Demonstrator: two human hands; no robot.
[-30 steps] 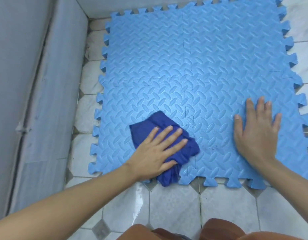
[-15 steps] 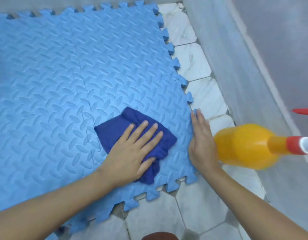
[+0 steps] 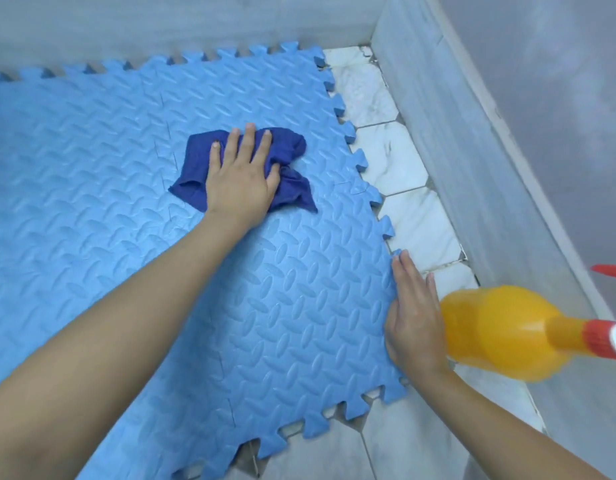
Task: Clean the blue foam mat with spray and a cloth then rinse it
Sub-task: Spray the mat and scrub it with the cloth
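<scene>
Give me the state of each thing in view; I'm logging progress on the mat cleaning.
blue foam mat: flat on the tiled floor
cloth: crumpled, on the mat
left hand: pressing the cloth, fingers straight
right hand: flat on the mat's edge
spray bottle: beside the right hand, unheld

- Blue foam mat: interlocking tiles with embossed tread pattern, lying flat on the floor.
- Dark blue cloth: crumpled, on the mat's far right part.
- Orange spray bottle: red collar, just beside the mat's right edge.
</scene>
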